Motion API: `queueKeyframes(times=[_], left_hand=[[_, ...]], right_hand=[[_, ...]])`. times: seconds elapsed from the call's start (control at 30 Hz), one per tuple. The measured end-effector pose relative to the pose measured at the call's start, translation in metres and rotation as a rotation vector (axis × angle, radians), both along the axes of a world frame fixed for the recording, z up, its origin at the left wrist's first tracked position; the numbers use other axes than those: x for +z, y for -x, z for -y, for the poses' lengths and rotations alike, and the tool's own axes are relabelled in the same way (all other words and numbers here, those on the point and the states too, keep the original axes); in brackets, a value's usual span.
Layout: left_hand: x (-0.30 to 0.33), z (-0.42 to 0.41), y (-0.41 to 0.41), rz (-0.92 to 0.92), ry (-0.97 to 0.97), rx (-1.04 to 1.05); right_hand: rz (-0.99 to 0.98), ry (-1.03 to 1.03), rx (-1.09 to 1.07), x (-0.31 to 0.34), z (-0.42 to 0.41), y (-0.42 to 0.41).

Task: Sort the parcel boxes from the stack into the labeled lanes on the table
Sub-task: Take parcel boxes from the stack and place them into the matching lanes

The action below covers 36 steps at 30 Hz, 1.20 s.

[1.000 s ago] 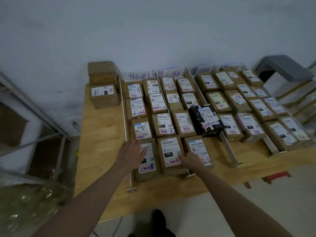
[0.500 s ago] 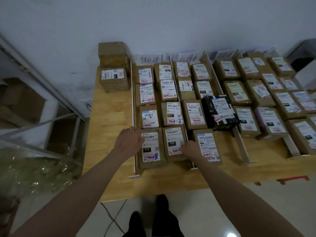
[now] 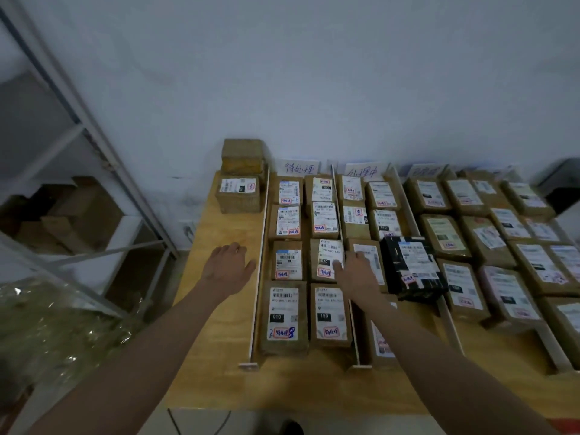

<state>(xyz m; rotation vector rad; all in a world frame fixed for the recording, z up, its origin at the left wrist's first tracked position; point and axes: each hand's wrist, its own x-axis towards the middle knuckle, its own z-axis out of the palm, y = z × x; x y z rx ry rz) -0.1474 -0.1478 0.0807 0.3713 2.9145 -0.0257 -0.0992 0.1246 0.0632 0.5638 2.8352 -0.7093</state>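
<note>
Brown parcel boxes with white labels fill lanes on a wooden table point(image 3: 219, 356), split by white divider strips point(image 3: 260, 271). A small stack of boxes point(image 3: 241, 177) stands at the table's far left corner, its front box showing a label. My left hand point(image 3: 230, 268) hovers flat and empty over bare table, left of the first divider. My right hand point(image 3: 354, 271) rests with fingers spread on top of boxes in the third row, across the second divider, touching a box marked 070 point(image 3: 326, 259). It grips nothing. A black-wrapped parcel point(image 3: 411, 268) lies just right of that hand.
Handwritten lane signs point(image 3: 299, 167) stand against the white wall behind the lanes. A metal shelving rack point(image 3: 94, 146) with cardboard boxes is on the left, crumpled plastic wrap point(image 3: 56, 334) below it. More lanes of boxes point(image 3: 502, 246) extend to the right. A dark stool point(image 3: 561, 189) sits far right.
Both hands moved away from me, off the nearest row of boxes. The left hand slid left onto bare table; the right hand went up to the third row. The view shifted left.
</note>
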Motion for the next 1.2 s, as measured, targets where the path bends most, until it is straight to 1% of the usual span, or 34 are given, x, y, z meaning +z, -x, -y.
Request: queueKeyframes(times=[0.13, 0.27, 0.5, 0.67, 0.83, 1.03, 1.2], left_hand=[[0.023, 0.022, 0.010, -0.059, -0.004, 0.074], [0.041, 0.048, 0.016, -0.068, -0.013, 0.146], [0.064, 0.097, 0.050, -0.100, -0.051, 0.215], [0.062, 0.116, 0.096, -0.112, -0.047, 0.179], [0.043, 0.128, 0.155, -0.074, -0.063, 0.132], [0.012, 0.135, 0.228, -0.031, -0.079, 0.098], [-0.015, 0.131, 0.280, -0.001, -0.104, 0.065]], right_hand=[[-0.139, -0.092, 0.138, 0.028, 0.022, 0.031], [-0.171, -0.096, 0.235, 0.047, 0.054, 0.057], [-0.253, -0.080, 0.284, 0.060, 0.098, 0.102], [-0.282, -0.099, 0.271, 0.061, 0.123, 0.139], [-0.234, -0.080, 0.203, 0.053, 0.145, 0.183], [-0.158, -0.031, 0.112, 0.024, 0.164, 0.240], [-0.088, -0.025, 0.080, -0.001, 0.173, 0.284]])
